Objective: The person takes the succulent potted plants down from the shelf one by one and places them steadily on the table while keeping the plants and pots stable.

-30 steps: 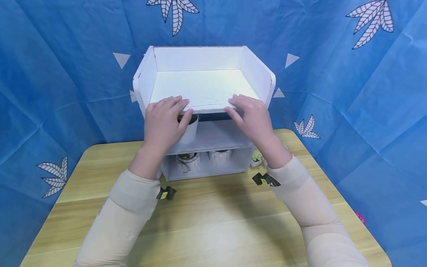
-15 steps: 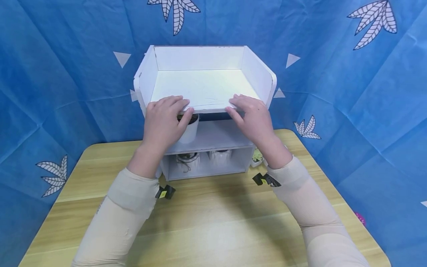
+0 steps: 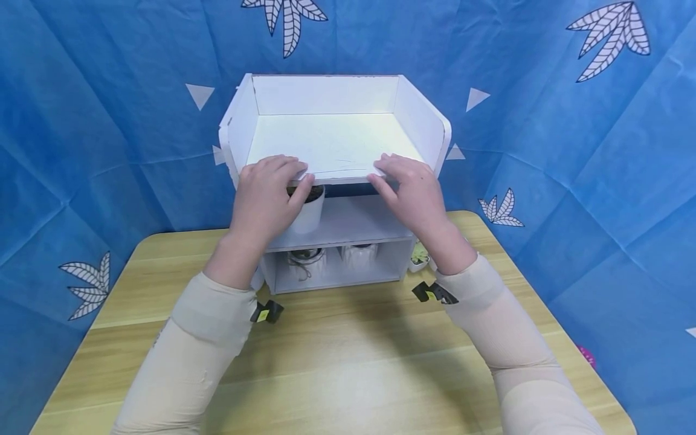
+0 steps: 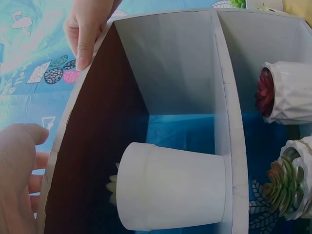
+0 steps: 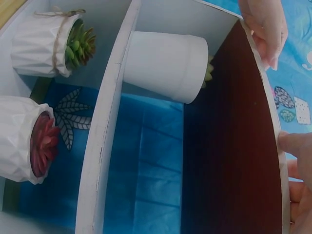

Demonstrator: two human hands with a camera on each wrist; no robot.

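Standing white shelf (image 3: 331, 142); chipped edges (image 5: 99, 146)

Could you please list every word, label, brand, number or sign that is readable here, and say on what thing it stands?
No text is readable.
Small yellow labels on the black angular wrist pieces: too small to read.
Dark mark on the cream fabric left sleeve: too small to read.
Pale squiggles on the blue patterned cloth, left wrist view: too blurred to tell whether they are letters.

Passage right of large white pot (image 3: 310, 216), middle shelf (image 3: 360, 222) blocking below, top board (image 3: 331, 140) above
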